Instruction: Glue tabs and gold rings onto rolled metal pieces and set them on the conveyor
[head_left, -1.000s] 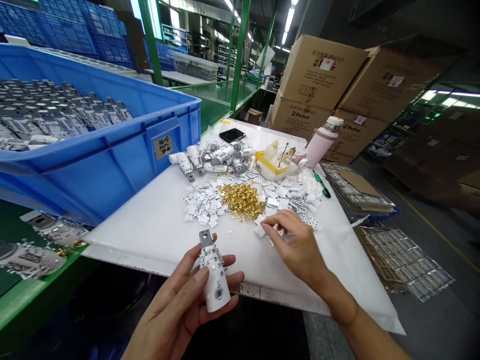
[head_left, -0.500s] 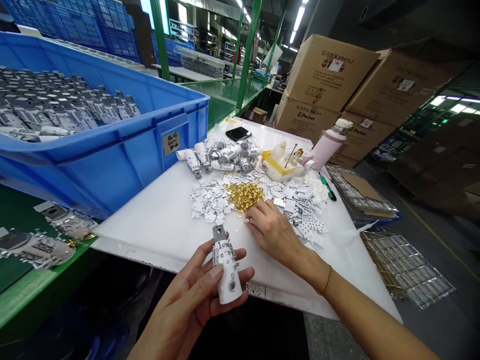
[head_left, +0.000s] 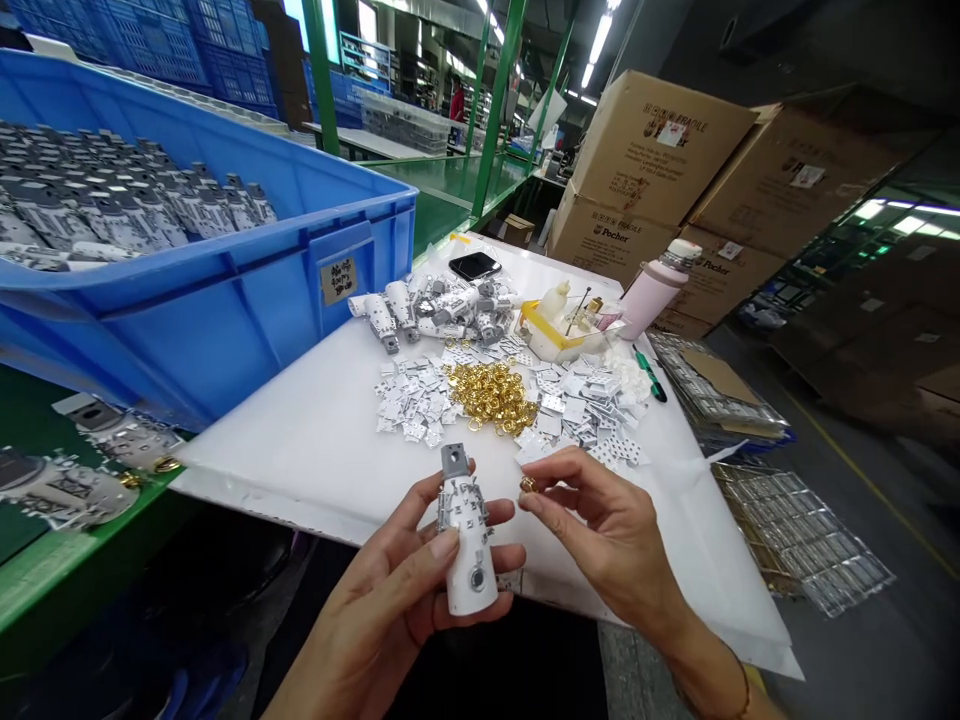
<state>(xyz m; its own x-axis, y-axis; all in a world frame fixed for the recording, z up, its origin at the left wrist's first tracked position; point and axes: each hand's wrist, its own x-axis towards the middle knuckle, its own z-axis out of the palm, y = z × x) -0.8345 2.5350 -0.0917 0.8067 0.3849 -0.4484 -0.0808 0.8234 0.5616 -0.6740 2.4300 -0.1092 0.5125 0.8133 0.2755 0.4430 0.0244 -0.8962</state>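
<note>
My left hand (head_left: 382, 590) holds a white cylindrical part (head_left: 471, 560) upright, its body studded with small metal clips and a grey metal tab at the top. My right hand (head_left: 611, 530) pinches a small gold ring (head_left: 529, 484) between thumb and forefinger, close to the part but not touching it. Beyond my hands, a heap of gold rings (head_left: 491, 396) lies on the white board (head_left: 292, 470), between loose piles of small silver clips (head_left: 412, 400). More white parts (head_left: 442, 308) lie in a cluster behind them.
A blue crate (head_left: 202, 335) of finished parts stands at left. Behind the board are a black phone (head_left: 474, 265), a yellow-edged tray (head_left: 559, 335), a pink bottle (head_left: 652, 305) and a green marker (head_left: 650, 373). Metal trays (head_left: 799, 535) lie at right, below cardboard boxes (head_left: 652, 170).
My right hand has lifted from the gold rings and now pinches one ring near the part. The left hand and part have shifted slightly right.
</note>
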